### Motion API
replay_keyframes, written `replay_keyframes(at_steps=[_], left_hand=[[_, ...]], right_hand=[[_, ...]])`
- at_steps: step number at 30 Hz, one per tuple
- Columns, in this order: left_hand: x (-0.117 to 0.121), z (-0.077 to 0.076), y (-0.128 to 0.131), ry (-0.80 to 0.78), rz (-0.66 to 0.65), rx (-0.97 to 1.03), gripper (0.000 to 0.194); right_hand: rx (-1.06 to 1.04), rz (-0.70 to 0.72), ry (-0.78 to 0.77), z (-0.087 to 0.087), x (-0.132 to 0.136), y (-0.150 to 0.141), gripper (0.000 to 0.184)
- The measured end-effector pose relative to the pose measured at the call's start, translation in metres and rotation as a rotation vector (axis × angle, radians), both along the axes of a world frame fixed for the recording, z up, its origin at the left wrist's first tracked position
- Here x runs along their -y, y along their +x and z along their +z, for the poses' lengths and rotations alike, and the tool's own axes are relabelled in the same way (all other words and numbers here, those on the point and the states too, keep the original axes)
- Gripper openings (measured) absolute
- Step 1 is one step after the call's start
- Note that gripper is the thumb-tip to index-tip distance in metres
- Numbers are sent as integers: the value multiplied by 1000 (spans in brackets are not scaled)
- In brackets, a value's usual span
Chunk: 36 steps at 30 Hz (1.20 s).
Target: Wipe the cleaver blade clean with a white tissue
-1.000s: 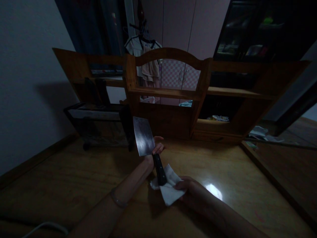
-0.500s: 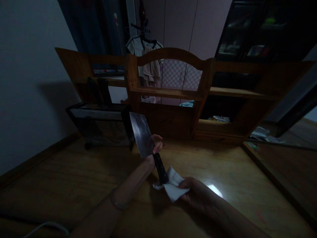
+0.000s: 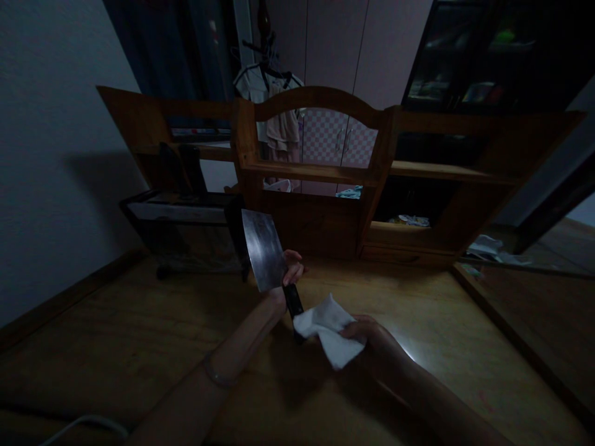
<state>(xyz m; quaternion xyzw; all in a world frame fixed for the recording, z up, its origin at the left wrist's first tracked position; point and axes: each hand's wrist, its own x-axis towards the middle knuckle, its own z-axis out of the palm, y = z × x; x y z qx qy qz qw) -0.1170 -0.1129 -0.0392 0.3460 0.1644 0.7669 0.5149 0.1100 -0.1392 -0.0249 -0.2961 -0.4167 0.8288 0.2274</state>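
Observation:
My left hand (image 3: 289,274) grips a cleaver (image 3: 263,249) where its broad steel blade meets the black handle, and the blade points up and slightly left. My right hand (image 3: 367,331) is closed on a white paper towel (image 3: 328,328), which covers the lower end of the cleaver's handle. Both hands hover over the wooden table (image 3: 139,334). A thin bracelet circles my left wrist.
A dark rack (image 3: 186,226) with black-handled knives stands at the back left by the wall. A wooden shelf unit (image 3: 325,179) runs across the table's far edge, with small items in its right cubby. A white cable (image 3: 83,427) lies at the near left.
The paper towel in my right hand has slid up the handle towards the blade. The cleaver has shifted slightly left and tilted a little more.

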Motion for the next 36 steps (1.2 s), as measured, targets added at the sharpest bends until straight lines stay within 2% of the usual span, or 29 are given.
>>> replay_keyframes(at_steps=[3, 6, 9, 12, 16, 18, 23, 27, 36], left_hand=[[2, -2, 6, -56, -52, 100, 24], [5, -2, 10, -119, -114, 188, 24], [6, -1, 11, -192, -171, 255, 25], [9, 3, 14, -223, -192, 253, 27], [11, 9, 18, -175, -235, 166, 26], [10, 9, 19, -138, -246, 118, 25], [9, 6, 16, -168, -194, 105, 23], [11, 4, 12, -222, -172, 195, 25], [9, 4, 12, -293, -170, 288, 32]], right_hand=[[92, -272, 173, 3, -10, 7, 25], [209, -389, 367, 1, -15, 12, 31], [291, -386, 474, 1, -11, 13, 35], [277, -198, 528, 9, 0, 8, 33], [149, 235, 417, 21, 13, 2, 26], [118, 318, 334, 20, 15, 1, 22], [103, 290, 182, 6, 7, 2, 15], [91, 256, 122, 6, 5, 0, 15], [173, 7, 89, 4, 1, -3, 6]])
